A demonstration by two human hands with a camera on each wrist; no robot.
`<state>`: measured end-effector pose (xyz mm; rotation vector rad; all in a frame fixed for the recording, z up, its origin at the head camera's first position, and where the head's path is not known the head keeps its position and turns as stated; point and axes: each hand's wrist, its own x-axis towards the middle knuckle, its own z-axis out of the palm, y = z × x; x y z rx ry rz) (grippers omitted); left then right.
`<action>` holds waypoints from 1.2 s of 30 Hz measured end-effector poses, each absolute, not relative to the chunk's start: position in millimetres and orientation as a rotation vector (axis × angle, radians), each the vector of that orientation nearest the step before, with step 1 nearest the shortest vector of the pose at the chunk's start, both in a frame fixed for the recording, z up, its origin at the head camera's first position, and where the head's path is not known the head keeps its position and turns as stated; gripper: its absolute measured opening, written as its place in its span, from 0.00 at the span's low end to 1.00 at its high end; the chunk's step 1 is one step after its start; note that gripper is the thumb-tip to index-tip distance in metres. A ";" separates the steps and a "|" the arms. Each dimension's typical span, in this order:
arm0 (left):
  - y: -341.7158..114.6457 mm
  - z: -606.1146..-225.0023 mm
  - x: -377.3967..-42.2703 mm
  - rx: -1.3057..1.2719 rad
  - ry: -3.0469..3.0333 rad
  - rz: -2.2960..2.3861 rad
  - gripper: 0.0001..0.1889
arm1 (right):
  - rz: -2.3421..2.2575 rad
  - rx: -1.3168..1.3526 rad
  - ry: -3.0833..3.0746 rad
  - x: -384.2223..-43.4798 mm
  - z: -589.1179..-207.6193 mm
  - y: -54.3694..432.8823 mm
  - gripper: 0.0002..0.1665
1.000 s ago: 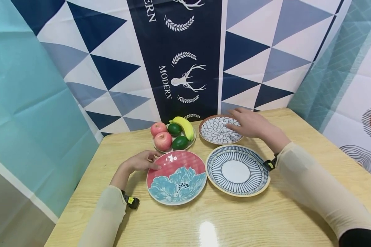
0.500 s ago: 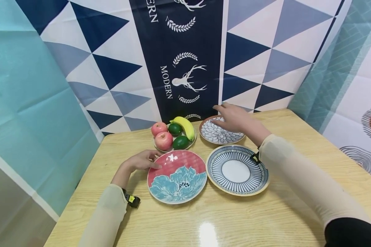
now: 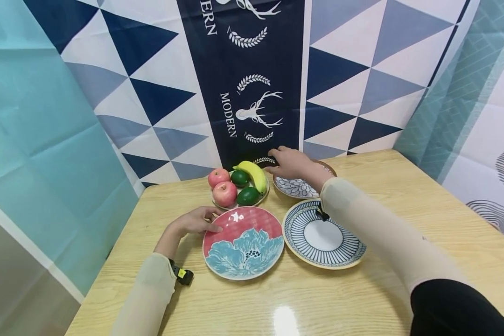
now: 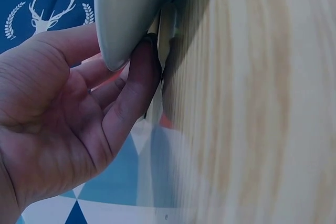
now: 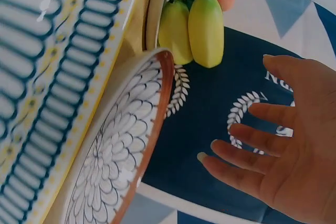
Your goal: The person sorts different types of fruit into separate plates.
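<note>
Landmark: the red plate with a blue flower [image 3: 243,252], lying nearest the person. The step in hand appears to be a right-hand reach toward the fruit plate [image 3: 263,199], which stands just behind the landmark with the banana [image 3: 256,177] on its right side.

To do it well, the forearm should stay high over the striped plate [image 3: 323,235], just right of the landmark, and over the petal-patterned plate [image 3: 296,188], behind and right of it. A descent from above onto the banana's middle would probably disturb the other fruit least. Pressure at the landmark's rim should stay light, to avoid tilting it.

Left hand [image 3: 199,220]: thumb over the landmark's left rear rim, fingers curled at its underside; pinch confirmed. Right hand [image 3: 294,165]: behind and right of the landmark, fingers extended and spread, holding nothing, apart from the banana.
</note>
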<state>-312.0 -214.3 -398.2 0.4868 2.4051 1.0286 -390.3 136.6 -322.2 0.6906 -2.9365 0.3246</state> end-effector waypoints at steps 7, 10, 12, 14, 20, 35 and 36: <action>-214.8 -399.6 -310.3 0.471 2.403 1.031 0.25 | 0.339 0.731 -2.953 -404.7 -328.0 115.3 0.40; -215.4 -399.5 -308.6 0.473 2.403 1.025 0.25 | 0.361 0.747 -2.963 -407.4 -331.9 106.7 0.39; -216.2 -399.0 -307.9 0.480 2.410 1.017 0.25 | 0.377 0.745 -2.975 -409.1 -334.3 101.4 0.39; -216.4 -398.3 -308.5 0.486 2.414 1.017 0.25 | 0.394 0.723 -2.985 -410.0 -335.1 96.7 0.39; -215.9 -396.8 -310.1 0.502 2.414 1.028 0.25 | 0.403 0.663 -3.012 -412.0 -334.8 83.1 0.38; -216.0 -398.2 -311.6 0.511 2.403 1.031 0.25 | 0.396 0.579 -3.044 -422.5 -342.4 61.8 0.35; -216.2 -398.2 -311.7 0.510 2.403 1.031 0.25 | 0.409 0.574 -3.048 -422.8 -342.6 61.4 0.35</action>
